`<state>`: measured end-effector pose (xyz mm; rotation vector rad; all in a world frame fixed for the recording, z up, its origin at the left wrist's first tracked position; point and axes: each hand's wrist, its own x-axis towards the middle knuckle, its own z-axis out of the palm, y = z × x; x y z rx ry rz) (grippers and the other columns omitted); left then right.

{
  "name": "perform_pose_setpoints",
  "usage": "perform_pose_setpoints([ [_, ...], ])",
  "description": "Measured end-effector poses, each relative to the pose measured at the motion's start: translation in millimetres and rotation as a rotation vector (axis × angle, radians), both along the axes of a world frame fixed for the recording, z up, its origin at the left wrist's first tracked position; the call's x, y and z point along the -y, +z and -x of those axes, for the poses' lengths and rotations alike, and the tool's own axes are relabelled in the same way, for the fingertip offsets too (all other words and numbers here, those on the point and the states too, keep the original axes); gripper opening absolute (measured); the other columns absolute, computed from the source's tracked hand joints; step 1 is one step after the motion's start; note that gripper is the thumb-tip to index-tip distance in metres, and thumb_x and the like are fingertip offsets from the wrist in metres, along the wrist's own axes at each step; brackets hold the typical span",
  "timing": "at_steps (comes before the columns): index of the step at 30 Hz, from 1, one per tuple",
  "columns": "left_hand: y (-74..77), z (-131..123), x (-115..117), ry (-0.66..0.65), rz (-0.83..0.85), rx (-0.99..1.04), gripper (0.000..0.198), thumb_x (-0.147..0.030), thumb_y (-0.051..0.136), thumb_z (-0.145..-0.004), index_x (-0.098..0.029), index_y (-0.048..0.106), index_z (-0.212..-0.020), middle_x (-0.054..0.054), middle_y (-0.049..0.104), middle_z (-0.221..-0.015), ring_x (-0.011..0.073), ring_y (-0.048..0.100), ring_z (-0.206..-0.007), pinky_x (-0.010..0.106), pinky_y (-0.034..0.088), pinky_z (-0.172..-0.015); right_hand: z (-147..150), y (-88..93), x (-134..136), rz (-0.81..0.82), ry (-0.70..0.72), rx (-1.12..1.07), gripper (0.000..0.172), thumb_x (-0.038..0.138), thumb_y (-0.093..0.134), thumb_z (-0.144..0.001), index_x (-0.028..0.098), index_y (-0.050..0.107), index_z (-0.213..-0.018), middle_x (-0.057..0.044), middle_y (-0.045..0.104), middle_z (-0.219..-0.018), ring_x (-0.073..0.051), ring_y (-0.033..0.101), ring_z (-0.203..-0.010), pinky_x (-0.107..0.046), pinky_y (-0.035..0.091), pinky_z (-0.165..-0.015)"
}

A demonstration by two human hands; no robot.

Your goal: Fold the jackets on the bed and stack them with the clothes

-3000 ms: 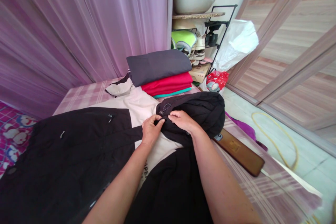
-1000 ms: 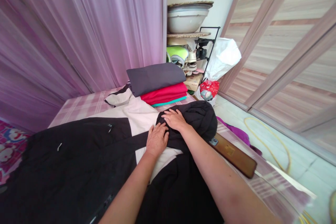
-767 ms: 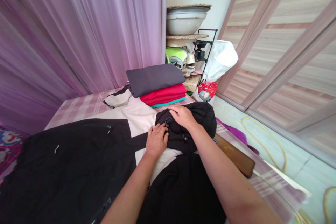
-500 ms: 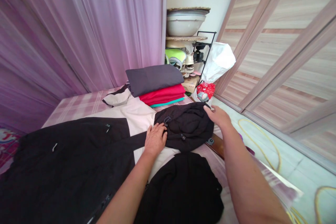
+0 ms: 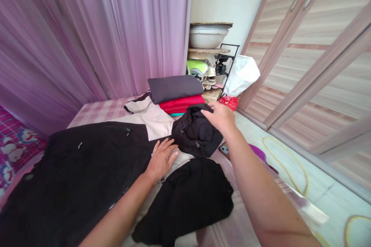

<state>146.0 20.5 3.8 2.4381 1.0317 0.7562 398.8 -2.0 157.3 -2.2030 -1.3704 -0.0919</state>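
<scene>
A black and white jacket (image 5: pixel 101 154) lies spread over the bed, its black hood (image 5: pixel 189 133) pointing away to the right. My right hand (image 5: pixel 222 117) pinches the far rim of the hood, which is lifted and partly bunched. With fingers spread, my left hand (image 5: pixel 164 158) rests flat on the jacket at the neck, just below the hood, and holds nothing. Two drawcord ends show on the hood. Nearer to me, a black sleeve (image 5: pixel 188 197) lies folded across the white part.
Folded clothes in dark grey (image 5: pixel 176 88), red and green are stacked behind the hood. A phone (image 5: pixel 224 149) lies by the bed's right edge. Beyond stand a shoe rack (image 5: pixel 232 63) bearing white basins (image 5: pixel 208 38), a white bag (image 5: pixel 242 73) and a wooden wardrobe (image 5: pixel 301 69). A purple curtain (image 5: pixel 116 34) hangs behind.
My right hand has drawn the hood's rim leftward, so the hood is more bunched. My left hand has slid off the hood's edge toward the neck. The view has shifted slightly.
</scene>
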Motion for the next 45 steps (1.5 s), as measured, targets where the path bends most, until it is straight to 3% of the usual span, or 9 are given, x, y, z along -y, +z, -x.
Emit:
perform_pose_setpoints([
  [3, 7.9, 36, -7, 0.187, 0.111, 0.214, 0.039, -0.047, 0.047, -0.094, -0.026, 0.070, -0.118, 0.008, 0.068, -0.131, 0.0245, 0.059, -0.127, 0.049, 0.038, -0.115, 84, 3.1, 0, -0.017, 0.245, 0.200, 0.029, 0.033, 0.064, -0.088, 0.020, 0.067, -0.113, -0.013, 0.071, -0.112, -0.029, 0.064, -0.103, -0.039, 0.044, -0.089],
  [6, 15.1, 70, -21, 0.425, 0.251, 0.494, 0.048, -0.053, 0.043, -0.095, -0.022, 0.068, -0.120, 0.010, 0.070, -0.128, 0.0239, 0.062, -0.123, 0.042, 0.043, -0.111, 168, -16.8, 5, 0.103, 0.549, 0.335, 0.023, 0.022, 0.059, -0.090, 0.016, 0.067, -0.111, -0.016, 0.070, -0.110, -0.028, 0.064, -0.101, -0.042, 0.044, -0.089],
  [10, 12.1, 103, -28, 0.580, 0.410, 0.647, 0.057, -0.063, 0.042, -0.092, -0.020, 0.067, -0.121, 0.011, 0.067, -0.132, 0.0258, 0.060, -0.126, 0.042, 0.042, -0.111, 223, -46.7, 16, 0.181, 0.936, 0.310, 0.023, 0.030, 0.061, -0.092, 0.018, 0.070, -0.109, -0.010, 0.073, -0.110, -0.025, 0.065, -0.102, -0.037, 0.046, -0.089],
  [13, 2.9, 111, -23, 0.550, 0.492, 0.639, 0.060, -0.065, 0.043, -0.091, -0.019, 0.064, -0.124, 0.013, 0.065, -0.135, 0.0267, 0.060, -0.125, 0.042, 0.044, -0.109, 198, -51.7, 16, -0.016, 0.920, 0.198, 0.023, 0.029, 0.054, -0.097, 0.022, 0.073, -0.107, -0.006, 0.074, -0.110, -0.021, 0.065, -0.103, -0.034, 0.046, -0.092],
  [16, -1.7, 104, -17, 0.514, 0.497, 0.563, 0.056, -0.059, 0.053, -0.089, -0.020, 0.061, -0.128, 0.013, 0.064, -0.136, 0.0265, 0.058, -0.128, 0.041, 0.041, -0.113, 140, -50.3, 2, -0.149, 0.607, 0.086, 0.030, 0.029, 0.050, -0.098, 0.022, 0.071, -0.117, -0.008, 0.071, -0.122, -0.023, 0.062, -0.113, -0.037, 0.043, -0.101],
  [21, 13.1, 76, -11, 0.428, 0.437, 0.339, 0.065, -0.056, 0.066, -0.081, -0.020, 0.056, -0.134, 0.014, 0.063, -0.138, 0.0285, 0.060, -0.126, 0.041, 0.045, -0.108, 76, -65.7, -29, -0.024, 0.237, -0.061, 0.047, 0.034, 0.042, -0.099, 0.011, 0.058, -0.137, -0.016, 0.059, -0.142, -0.026, 0.053, -0.132, -0.039, 0.039, -0.111],
  [32, 91.1, 13, -32, 0.311, 0.088, -0.050, 0.054, -0.051, 0.059, -0.089, -0.020, 0.061, -0.133, 0.011, 0.063, -0.138, 0.0267, 0.058, -0.126, 0.037, 0.043, -0.108, 95, -114.3, 6, 0.136, 0.167, -0.086, 0.050, 0.038, 0.043, -0.099, 0.010, 0.055, -0.139, -0.016, 0.065, -0.133, -0.028, 0.060, -0.123, -0.036, 0.045, -0.101],
  [39, 93.1, -22, -67, 0.344, 0.170, -0.171, 0.039, -0.047, 0.058, -0.088, -0.027, 0.072, -0.119, 0.006, 0.071, -0.127, 0.0266, 0.064, -0.118, 0.034, 0.046, -0.100, 86, -129.9, 28, 0.106, 0.166, -0.024, 0.044, 0.033, 0.047, -0.099, 0.014, 0.061, -0.135, -0.013, 0.067, -0.130, -0.026, 0.062, -0.119, -0.034, 0.046, -0.100],
  [45, 76.6, 10, -110, 0.584, 0.273, -0.159, 0.039, -0.041, 0.046, -0.093, -0.021, 0.077, -0.104, 0.011, 0.076, -0.112, 0.0276, 0.069, -0.107, 0.033, 0.051, -0.086, 84, -149.1, 33, 0.090, 0.189, 0.039, 0.036, 0.028, 0.047, -0.099, 0.022, 0.070, -0.125, -0.009, 0.066, -0.132, -0.022, 0.064, -0.114, -0.032, 0.047, -0.097],
])
